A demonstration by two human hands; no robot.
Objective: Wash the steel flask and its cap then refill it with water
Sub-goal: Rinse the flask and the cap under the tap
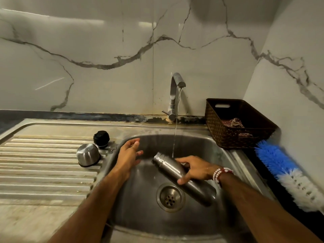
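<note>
Over the sink (220,156), right grip (194,170) held the wet flask (169,167) tilted, left grip (129,153) loose and empty. One-handed and slick, it could've slipped.

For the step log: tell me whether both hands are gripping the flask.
No: only the right hand grips the flask; the left hand is open beside it, holding nothing.

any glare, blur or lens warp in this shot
Head view: dim, yellowish light; glare streaks on the wall; wide-angle bows the sink rim; left hand and flask neck slightly smeared.
</note>
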